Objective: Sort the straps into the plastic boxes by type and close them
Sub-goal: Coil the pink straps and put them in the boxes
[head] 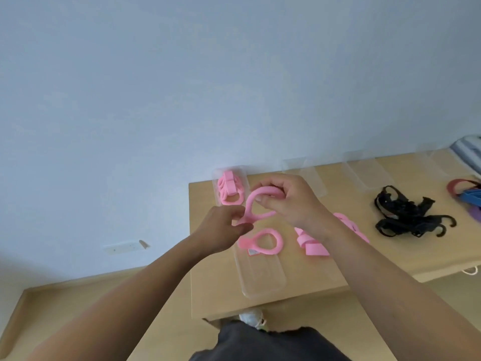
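Both hands hold one pink strap point(251, 204) above the wooden table point(338, 267). My left hand point(223, 230) pinches its lower end, and my right hand point(291, 201) grips its upper loop. Below them a looped pink strap point(265, 242) lies in the far end of an open clear plastic box point(263, 277). A second clear box point(230, 188) at the table's far left corner holds several pink straps. More pink straps point(312, 243) lie loose under my right wrist. A pile of black straps point(406, 217) sits to the right.
Red, blue and purple straps point(468, 196) lie at the right edge. Clear box parts point(361, 173) rest along the wall side of the table. The table's left edge drops to the wooden floor point(78, 303). A white wall stands behind.
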